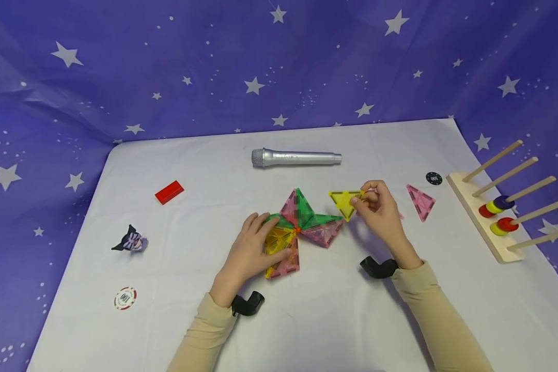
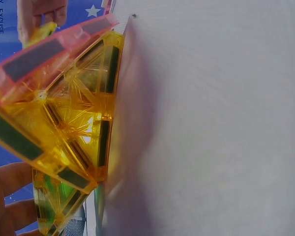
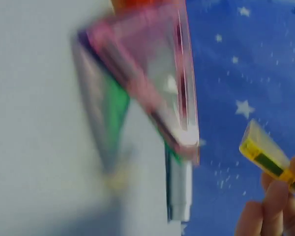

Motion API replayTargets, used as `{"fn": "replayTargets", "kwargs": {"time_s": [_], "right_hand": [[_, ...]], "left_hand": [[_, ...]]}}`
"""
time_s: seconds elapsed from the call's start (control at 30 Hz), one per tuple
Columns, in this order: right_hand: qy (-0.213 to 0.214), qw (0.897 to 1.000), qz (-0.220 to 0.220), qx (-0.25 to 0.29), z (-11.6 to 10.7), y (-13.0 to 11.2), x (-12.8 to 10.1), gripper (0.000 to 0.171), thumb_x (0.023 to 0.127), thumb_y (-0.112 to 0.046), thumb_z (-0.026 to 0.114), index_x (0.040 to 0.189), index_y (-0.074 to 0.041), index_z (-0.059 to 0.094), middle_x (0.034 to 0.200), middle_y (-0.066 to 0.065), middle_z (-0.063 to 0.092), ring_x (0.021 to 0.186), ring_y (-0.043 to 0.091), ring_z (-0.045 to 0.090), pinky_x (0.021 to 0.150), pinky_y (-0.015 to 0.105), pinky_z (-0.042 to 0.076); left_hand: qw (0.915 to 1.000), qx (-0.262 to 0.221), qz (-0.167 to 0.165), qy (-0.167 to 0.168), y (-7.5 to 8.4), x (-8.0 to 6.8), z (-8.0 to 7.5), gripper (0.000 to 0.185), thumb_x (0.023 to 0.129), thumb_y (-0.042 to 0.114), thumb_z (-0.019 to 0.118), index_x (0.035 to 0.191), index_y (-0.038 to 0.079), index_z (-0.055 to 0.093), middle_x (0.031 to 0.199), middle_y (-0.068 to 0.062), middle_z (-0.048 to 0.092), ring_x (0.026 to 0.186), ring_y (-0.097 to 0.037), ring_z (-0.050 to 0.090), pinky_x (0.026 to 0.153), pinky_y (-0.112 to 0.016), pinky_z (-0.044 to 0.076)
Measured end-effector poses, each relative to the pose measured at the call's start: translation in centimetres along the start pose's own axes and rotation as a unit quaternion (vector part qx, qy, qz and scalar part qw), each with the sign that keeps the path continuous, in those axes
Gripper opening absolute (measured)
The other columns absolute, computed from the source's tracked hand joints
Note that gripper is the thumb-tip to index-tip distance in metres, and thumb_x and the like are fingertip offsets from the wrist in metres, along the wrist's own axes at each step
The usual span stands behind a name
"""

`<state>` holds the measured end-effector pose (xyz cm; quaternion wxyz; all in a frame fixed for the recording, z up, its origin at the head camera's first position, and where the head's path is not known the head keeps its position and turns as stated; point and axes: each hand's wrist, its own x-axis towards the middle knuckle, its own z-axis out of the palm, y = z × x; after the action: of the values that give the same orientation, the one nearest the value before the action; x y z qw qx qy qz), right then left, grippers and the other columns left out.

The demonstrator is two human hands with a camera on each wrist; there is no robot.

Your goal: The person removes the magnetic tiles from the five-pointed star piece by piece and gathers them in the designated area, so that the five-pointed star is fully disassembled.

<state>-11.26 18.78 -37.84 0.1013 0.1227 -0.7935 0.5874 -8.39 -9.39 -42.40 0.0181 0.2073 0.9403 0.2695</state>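
Observation:
A star of pink, green and yellow magnetic tiles [image 1: 323, 233] lies on the white table, its points raised in the middle. My left hand [image 1: 248, 248] holds its left side, fingers at the far edge and thumb across the near pink tile. In the left wrist view, the yellow tiles [image 2: 78, 123] show close up, fingers beside them. Just right of the star, my right hand [image 1: 376, 209] pinches a yellow triangular magnetic tile [image 1: 343, 200] by one corner, apart from the star. That tile's edge [image 3: 268, 162] also shows in the right wrist view.
A pink triangular tile [image 1: 420, 202] lies right of my right hand, another mostly hidden behind it. Farther right stands a wooden peg stand [image 1: 483, 222] with rings. A silver microphone [image 1: 297, 158] lies behind; a red block [image 1: 169, 192], figurine [image 1: 132, 241] and poker chip [image 1: 125, 298] sit left.

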Motion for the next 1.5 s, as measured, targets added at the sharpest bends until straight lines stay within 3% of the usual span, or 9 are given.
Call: {"fn": "replayTargets", "kwargs": {"time_s": [0.1, 0.3, 0.6, 0.73, 0.97, 1.1, 1.2, 1.33, 1.5], "right_hand": [[0.012, 0.998, 0.043, -0.038, -0.8, 1.7, 1.3, 0.027, 0.083, 0.006, 0.057, 0.104, 0.011, 0.04, 0.07, 0.028, 0.055, 0.051, 0.009, 0.052, 0.049, 0.019, 0.042], [-0.04, 0.982, 0.125, -0.133, -1.0, 5.6, 3.0, 0.034, 0.087, -0.015, 0.061, 0.109, 0.002, 0.041, 0.076, 0.016, 0.062, 0.054, 0.02, 0.054, 0.046, 0.023, 0.04], [-0.09, 0.956, 0.149, -0.238, -0.4, 6.6, 3.5, 0.037, 0.086, -0.026, 0.063, 0.108, -0.003, 0.043, 0.076, 0.011, 0.061, 0.055, 0.018, 0.05, 0.05, 0.03, 0.038], [-0.093, 0.957, 0.143, -0.233, -0.4, 6.4, 3.5, 0.038, 0.087, -0.024, 0.061, 0.112, -0.001, 0.044, 0.081, 0.013, 0.062, 0.06, 0.02, 0.053, 0.053, 0.03, 0.04], [-0.082, 0.98, 0.081, -0.161, -0.2, 4.5, 2.2, 0.032, 0.088, -0.017, 0.059, 0.113, -0.001, 0.045, 0.079, 0.015, 0.062, 0.054, 0.014, 0.044, 0.049, 0.025, 0.035], [-0.111, 0.987, 0.037, -0.105, 0.8, 2.6, 0.4, 0.032, 0.088, -0.012, 0.059, 0.114, -0.002, 0.044, 0.075, 0.015, 0.061, 0.05, 0.01, 0.04, 0.046, 0.022, 0.032], [-0.16, 0.983, 0.019, -0.083, 2.2, 1.4, -1.4, 0.037, 0.087, -0.01, 0.061, 0.119, -0.005, 0.043, 0.075, 0.008, 0.061, 0.052, 0.011, 0.045, 0.046, 0.023, 0.035], [-0.234, 0.968, 0.017, -0.083, 4.3, 0.4, -3.7, 0.048, 0.086, -0.014, 0.063, 0.127, -0.008, 0.039, 0.077, -0.003, 0.06, 0.056, 0.01, 0.049, 0.049, 0.024, 0.039], [-0.283, 0.956, 0.018, -0.079, 6.7, 0.6, -5.6, 0.06, 0.082, -0.019, 0.068, 0.131, -0.01, 0.034, 0.076, -0.007, 0.059, 0.055, 0.008, 0.051, 0.052, 0.023, 0.043]], "left_hand": [[1.0, 0.003, 0.001, -0.002, 0.0, 0.0, 0.1, 0.076, 0.075, 0.059, 0.06, 0.134, 0.012, 0.045, 0.137, -0.011, 0.037, 0.129, -0.031, 0.023, 0.1, -0.047, 0.026], [0.9999, 0.006, 0.008, 0.0, -0.1, 0.0, 0.2, 0.076, 0.075, 0.058, 0.061, 0.133, 0.012, 0.046, 0.137, -0.012, 0.038, 0.129, -0.032, 0.024, 0.101, -0.047, 0.026], [0.9997, 0.011, 0.02, 0.0, -0.2, 0.1, 0.1, 0.076, 0.076, 0.06, 0.06, 0.133, 0.012, 0.046, 0.137, -0.012, 0.038, 0.128, -0.034, 0.025, 0.102, -0.047, 0.023], [0.9997, 0.008, 0.024, -0.002, -0.3, 0.1, 0.0, 0.076, 0.076, 0.059, 0.06, 0.133, 0.012, 0.046, 0.137, -0.012, 0.038, 0.128, -0.034, 0.026, 0.103, -0.047, 0.022], [0.9997, -0.007, 0.022, -0.007, -0.3, 0.1, -0.1, 0.075, 0.076, 0.058, 0.061, 0.134, 0.012, 0.045, 0.137, -0.013, 0.037, 0.128, -0.034, 0.025, 0.102, -0.048, 0.022], [0.9996, -0.01, 0.025, -0.004, -0.3, 0.1, -0.2, 0.075, 0.077, 0.057, 0.06, 0.134, 0.011, 0.045, 0.137, -0.013, 0.037, 0.128, -0.034, 0.025, 0.102, -0.048, 0.022], [0.9996, -0.014, 0.024, -0.004, -0.4, 0.0, -0.3, 0.074, 0.077, 0.056, 0.061, 0.134, 0.011, 0.044, 0.137, -0.013, 0.037, 0.128, -0.034, 0.025, 0.102, -0.048, 0.023], [0.9996, -0.015, 0.019, -0.01, -0.5, -0.1, -0.4, 0.074, 0.078, 0.056, 0.06, 0.135, 0.012, 0.043, 0.138, -0.012, 0.037, 0.129, -0.033, 0.024, 0.102, -0.048, 0.023], [0.9994, -0.024, 0.019, -0.019, -0.7, -0.2, -0.7, 0.074, 0.077, 0.055, 0.061, 0.136, 0.014, 0.042, 0.139, -0.01, 0.037, 0.13, -0.031, 0.022, 0.101, -0.05, 0.023]]}}
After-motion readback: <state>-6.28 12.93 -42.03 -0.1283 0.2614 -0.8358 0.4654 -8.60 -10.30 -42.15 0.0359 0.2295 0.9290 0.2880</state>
